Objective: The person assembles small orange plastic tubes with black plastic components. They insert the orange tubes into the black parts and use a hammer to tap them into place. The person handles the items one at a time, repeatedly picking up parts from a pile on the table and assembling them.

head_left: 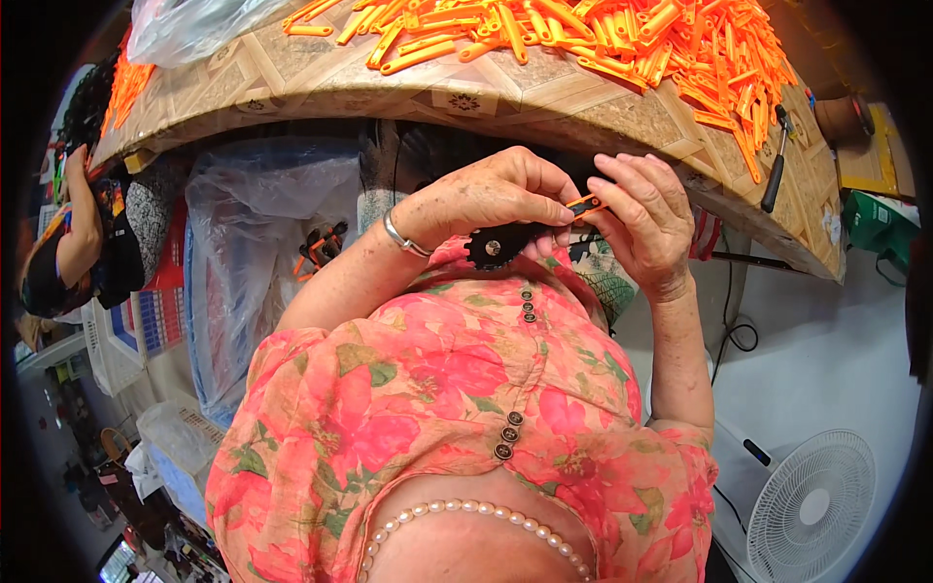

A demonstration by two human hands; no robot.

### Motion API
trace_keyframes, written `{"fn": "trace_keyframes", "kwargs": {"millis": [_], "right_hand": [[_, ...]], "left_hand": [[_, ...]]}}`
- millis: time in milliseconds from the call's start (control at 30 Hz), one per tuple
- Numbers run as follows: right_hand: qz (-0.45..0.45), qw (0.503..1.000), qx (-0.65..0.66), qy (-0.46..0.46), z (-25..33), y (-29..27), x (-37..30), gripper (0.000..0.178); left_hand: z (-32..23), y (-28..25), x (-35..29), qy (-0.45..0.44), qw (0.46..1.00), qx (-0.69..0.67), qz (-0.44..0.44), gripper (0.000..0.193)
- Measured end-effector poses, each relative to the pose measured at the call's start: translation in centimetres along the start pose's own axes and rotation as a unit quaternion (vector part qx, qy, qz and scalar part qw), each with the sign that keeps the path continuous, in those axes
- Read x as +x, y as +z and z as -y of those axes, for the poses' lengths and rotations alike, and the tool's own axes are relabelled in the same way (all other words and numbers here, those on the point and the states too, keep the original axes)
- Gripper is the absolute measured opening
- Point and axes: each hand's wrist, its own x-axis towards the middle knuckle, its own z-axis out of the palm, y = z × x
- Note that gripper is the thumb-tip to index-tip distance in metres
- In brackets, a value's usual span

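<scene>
In front of my chest, my left hand is closed on a black tool with a notched round head and a silver rivet at its middle. Fingers cover much of its body. At the tool's other end an orange handle piece with a dark middle sticks out past my left thumb. My right hand pinches the tip of this piece between thumb and fingers, the other fingers loosely curved above it. Beyond both hands, a large heap of similar orange pieces lies on the table.
A black-handled hammer lies on the table's right side, near a brown spool. Left of me, a plastic-lined blue crate holds several black and orange tools. A white fan stands lower right. Another person's arm shows far left.
</scene>
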Motion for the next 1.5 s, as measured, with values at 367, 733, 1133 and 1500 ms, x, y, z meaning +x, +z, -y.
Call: {"fn": "trace_keyframes", "kwargs": {"millis": [367, 733, 1133, 1500], "right_hand": [[0.033, 0.998, -0.037, -0.029, -0.7, 0.5, 0.2, 0.029], [-0.073, 0.912, -0.289, 0.281, -10.5, -2.9, -1.2, 0.037], [-0.054, 0.931, -0.242, 0.267, -11.5, -2.9, -1.6, 0.021], [-0.097, 0.917, -0.271, 0.278, -14.8, -3.0, 1.4, 0.018]], "left_hand": [[0.8, -0.2, 0.4, 0.016, 0.998, -0.01, -0.058, 0.015], [0.9, -0.6, 1.8, 0.075, 0.965, -0.118, -0.224, 0.021], [1.0, -0.1, 2.7, 0.085, 0.961, -0.135, -0.228, 0.021], [1.2, 0.4, 3.3, 0.072, 0.97, -0.12, -0.201, 0.02]]}}
